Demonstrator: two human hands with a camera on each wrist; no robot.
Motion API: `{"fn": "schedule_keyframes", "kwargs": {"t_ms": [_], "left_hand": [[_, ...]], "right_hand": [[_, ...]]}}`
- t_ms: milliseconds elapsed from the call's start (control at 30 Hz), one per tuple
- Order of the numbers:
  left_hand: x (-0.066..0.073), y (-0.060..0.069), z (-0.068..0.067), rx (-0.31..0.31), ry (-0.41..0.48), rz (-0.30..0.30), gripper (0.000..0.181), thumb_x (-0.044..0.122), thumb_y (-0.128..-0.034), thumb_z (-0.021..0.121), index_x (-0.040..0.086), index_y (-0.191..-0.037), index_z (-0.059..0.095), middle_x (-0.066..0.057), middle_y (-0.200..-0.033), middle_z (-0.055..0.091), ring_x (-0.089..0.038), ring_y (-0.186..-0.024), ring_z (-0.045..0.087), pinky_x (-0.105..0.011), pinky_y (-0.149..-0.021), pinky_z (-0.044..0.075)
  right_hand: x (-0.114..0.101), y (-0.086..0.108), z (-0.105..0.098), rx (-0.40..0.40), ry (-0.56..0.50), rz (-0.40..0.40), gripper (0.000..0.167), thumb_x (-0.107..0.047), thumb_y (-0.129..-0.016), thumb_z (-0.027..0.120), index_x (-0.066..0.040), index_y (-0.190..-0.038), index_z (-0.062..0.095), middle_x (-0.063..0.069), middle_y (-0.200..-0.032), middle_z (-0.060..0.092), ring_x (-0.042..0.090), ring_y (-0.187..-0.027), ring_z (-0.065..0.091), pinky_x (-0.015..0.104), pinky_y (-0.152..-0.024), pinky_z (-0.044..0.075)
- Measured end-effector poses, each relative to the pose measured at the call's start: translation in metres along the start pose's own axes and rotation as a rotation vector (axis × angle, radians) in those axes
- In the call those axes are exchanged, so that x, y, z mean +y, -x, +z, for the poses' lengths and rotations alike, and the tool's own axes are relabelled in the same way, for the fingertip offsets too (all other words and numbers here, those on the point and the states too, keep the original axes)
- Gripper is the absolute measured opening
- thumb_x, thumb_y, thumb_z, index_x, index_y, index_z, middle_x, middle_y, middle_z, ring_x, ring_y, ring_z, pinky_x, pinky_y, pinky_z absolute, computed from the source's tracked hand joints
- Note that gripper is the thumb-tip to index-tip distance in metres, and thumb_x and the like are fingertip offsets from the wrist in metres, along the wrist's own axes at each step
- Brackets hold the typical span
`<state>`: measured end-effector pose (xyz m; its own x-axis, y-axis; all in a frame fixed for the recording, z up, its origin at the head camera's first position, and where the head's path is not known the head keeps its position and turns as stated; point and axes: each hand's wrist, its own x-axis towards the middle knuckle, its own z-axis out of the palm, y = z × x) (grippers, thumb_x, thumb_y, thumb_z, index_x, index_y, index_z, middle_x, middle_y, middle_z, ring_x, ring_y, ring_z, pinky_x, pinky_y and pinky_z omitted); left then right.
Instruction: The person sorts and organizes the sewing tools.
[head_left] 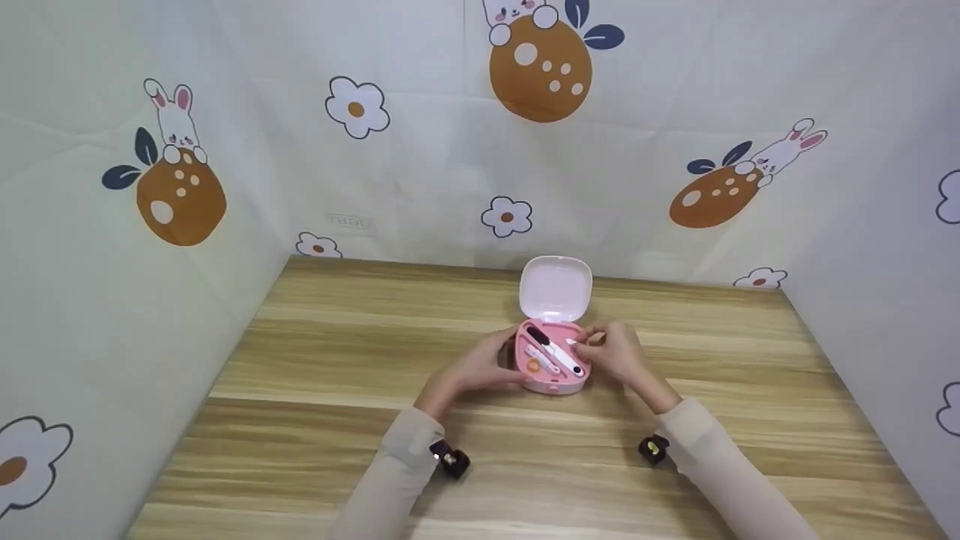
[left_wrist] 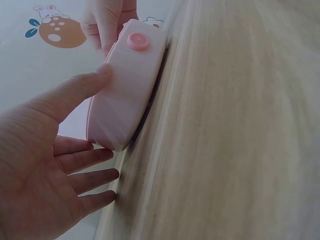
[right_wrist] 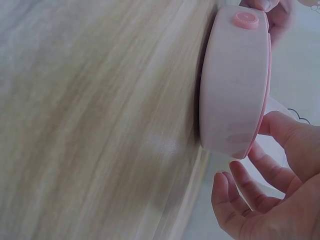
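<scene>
A pink and white case (head_left: 553,388) stands on the table with its white lid (head_left: 556,289) raised at the back. In its pink tray lie a long white tool (head_left: 562,355) with a black end, a slimmer white and pink piece (head_left: 541,358) and a small orange round spot (head_left: 533,365). My left hand (head_left: 480,364) holds the case's left side, the thumb on its front wall, the other fingers spread around the left end. Over the tray's right part, my right hand (head_left: 616,352) pinches a small white piece (head_left: 571,342); the fingertips partly cover it.
The wood-grain table (head_left: 360,450) extends around the case. A patterned cloth (head_left: 427,172) with rabbits and flowers hangs behind it and along both sides. Small black cameras sit at the left cuff (head_left: 412,435) and right cuff (head_left: 690,427).
</scene>
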<state>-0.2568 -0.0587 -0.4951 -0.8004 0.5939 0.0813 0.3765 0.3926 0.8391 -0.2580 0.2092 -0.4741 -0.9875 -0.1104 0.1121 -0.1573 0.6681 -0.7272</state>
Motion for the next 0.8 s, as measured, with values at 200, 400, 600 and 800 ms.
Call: {"fn": "schedule_keyframes", "kwargs": {"t_ms": [200, 400, 600, 800], "left_hand": [[0.0, 0.0, 0.0, -0.006, 0.0, -0.008, 0.091, 0.019, -0.0854, 0.084, 0.003, -0.162, 0.038, -0.017, -0.161, 0.049, -0.03, -0.15, 0.044, -0.043, -0.129, 0.031], [0.001, -0.001, 0.0, -0.006, -0.001, -0.031, 0.091, 0.02, -0.0855, 0.084, 0.005, -0.163, 0.038, -0.016, -0.161, 0.05, -0.029, -0.15, 0.045, -0.042, -0.128, 0.031], [0.005, -0.001, -0.001, -0.019, -0.001, -0.07, 0.093, 0.023, -0.0863, 0.086, 0.006, -0.164, 0.037, -0.016, -0.162, 0.048, -0.03, -0.151, 0.044, -0.044, -0.129, 0.03], [0.008, -0.005, -0.009, -0.031, -0.022, -0.073, 0.088, 0.022, -0.0863, 0.086, 0.003, -0.16, 0.041, -0.017, -0.157, 0.053, -0.033, -0.148, 0.048, -0.046, -0.127, 0.034]], "right_hand": [[0.0, 0.001, -0.002, -0.013, 0.003, 0.012, 0.009, -0.005, -0.086, 0.08, 0.003, -0.09, 0.078, 0.016, -0.086, 0.076, 0.007, -0.063, 0.058, 0.017, -0.053, 0.044], [-0.002, 0.0, -0.008, -0.013, 0.003, 0.017, 0.011, -0.004, -0.088, 0.081, 0.005, -0.093, 0.079, 0.015, -0.086, 0.076, 0.007, -0.06, 0.057, 0.017, -0.051, 0.044], [-0.003, -0.002, -0.017, 0.015, 0.012, -0.003, 0.014, -0.005, -0.087, 0.08, 0.006, -0.096, 0.079, 0.021, -0.095, 0.076, 0.007, -0.064, 0.058, 0.017, -0.055, 0.046], [-0.005, -0.005, -0.028, 0.026, -0.037, -0.023, 0.022, -0.005, -0.089, 0.078, 0.01, -0.105, 0.076, 0.025, -0.103, 0.075, 0.025, -0.078, 0.068, 0.015, -0.065, 0.051]]}}
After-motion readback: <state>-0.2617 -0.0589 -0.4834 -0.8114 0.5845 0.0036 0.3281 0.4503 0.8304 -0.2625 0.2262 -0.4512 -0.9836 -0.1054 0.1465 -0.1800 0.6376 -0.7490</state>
